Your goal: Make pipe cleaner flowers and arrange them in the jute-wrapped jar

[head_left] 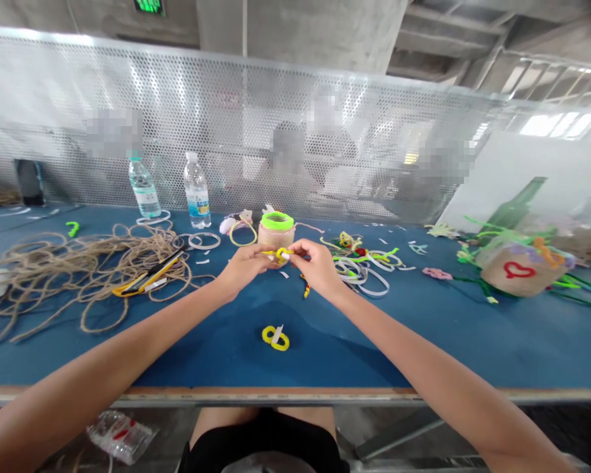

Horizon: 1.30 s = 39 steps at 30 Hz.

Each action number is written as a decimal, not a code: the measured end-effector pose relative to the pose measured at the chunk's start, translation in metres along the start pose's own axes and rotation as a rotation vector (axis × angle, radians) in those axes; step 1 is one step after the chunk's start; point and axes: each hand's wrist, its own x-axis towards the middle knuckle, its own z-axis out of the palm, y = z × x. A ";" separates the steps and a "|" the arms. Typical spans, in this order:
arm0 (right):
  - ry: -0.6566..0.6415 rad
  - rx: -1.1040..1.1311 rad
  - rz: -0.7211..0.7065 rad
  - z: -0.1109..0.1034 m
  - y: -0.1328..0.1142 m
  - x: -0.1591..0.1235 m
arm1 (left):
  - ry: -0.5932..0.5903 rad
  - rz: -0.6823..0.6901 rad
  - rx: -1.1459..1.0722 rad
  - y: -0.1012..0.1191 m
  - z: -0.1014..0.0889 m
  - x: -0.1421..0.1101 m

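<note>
Both hands meet over the middle of the table, just in front of a twine-wrapped jar (pixel 276 234) with a bright green rim. Between my left hand (pixel 246 265) and my right hand (pixel 318 264) is a yellow pipe cleaner (pixel 280 254), bent into a loop, with a bit of white on it. The fingers of each hand pinch one side of it. Nearer to me on the blue tabletop lies a yellow pipe-cleaner figure-eight (pixel 276 337) with a white strip across it. A short red and yellow piece (pixel 306 287) lies beneath my right hand.
Tangled twine (pixel 93 269) covers the left, with a yellow utility knife (pixel 150 272) on it. Two water bottles (pixel 197 190) stand behind. White rings and pipe cleaners (pixel 369 269) lie right of the jar. A decorated basket (pixel 517 269) and green bottle (pixel 519 207) are far right.
</note>
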 end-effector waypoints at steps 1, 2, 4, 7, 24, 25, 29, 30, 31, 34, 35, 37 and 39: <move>-0.001 -0.028 -0.020 0.001 0.000 0.002 | 0.026 0.029 0.076 0.000 -0.001 0.001; -0.009 -0.056 -0.042 0.001 -0.001 0.005 | 0.057 0.071 0.166 0.000 -0.003 0.002; -0.055 -0.109 -0.088 0.000 -0.004 0.011 | 0.107 0.167 0.343 0.000 -0.010 0.004; -0.095 -0.221 -0.150 -0.005 -0.009 0.021 | 0.169 0.212 0.559 -0.001 -0.022 0.006; -0.052 -0.486 -0.239 0.000 0.015 0.036 | 0.044 0.402 0.623 -0.035 -0.037 0.033; -0.046 -0.484 -0.235 0.000 0.015 0.036 | 0.039 0.418 0.632 -0.035 -0.036 0.033; -0.034 -0.490 -0.213 0.002 0.012 0.035 | 0.019 0.476 0.673 -0.032 -0.032 0.033; -0.035 -0.493 -0.210 0.003 0.011 0.034 | 0.012 0.485 0.675 -0.032 -0.031 0.033; -0.037 -0.498 -0.208 0.003 0.010 0.033 | 0.004 0.493 0.674 -0.032 -0.030 0.033; -0.044 -0.523 -0.202 0.005 0.007 0.031 | -0.016 0.520 0.657 -0.033 -0.028 0.034; -0.042 -0.531 -0.199 0.005 0.007 0.030 | -0.020 0.532 0.654 -0.033 -0.028 0.036; -0.032 -0.536 -0.196 0.006 0.007 0.029 | -0.026 0.548 0.654 -0.034 -0.027 0.039; -0.016 -0.526 -0.207 0.007 0.009 0.030 | -0.022 0.536 0.667 -0.034 -0.027 0.043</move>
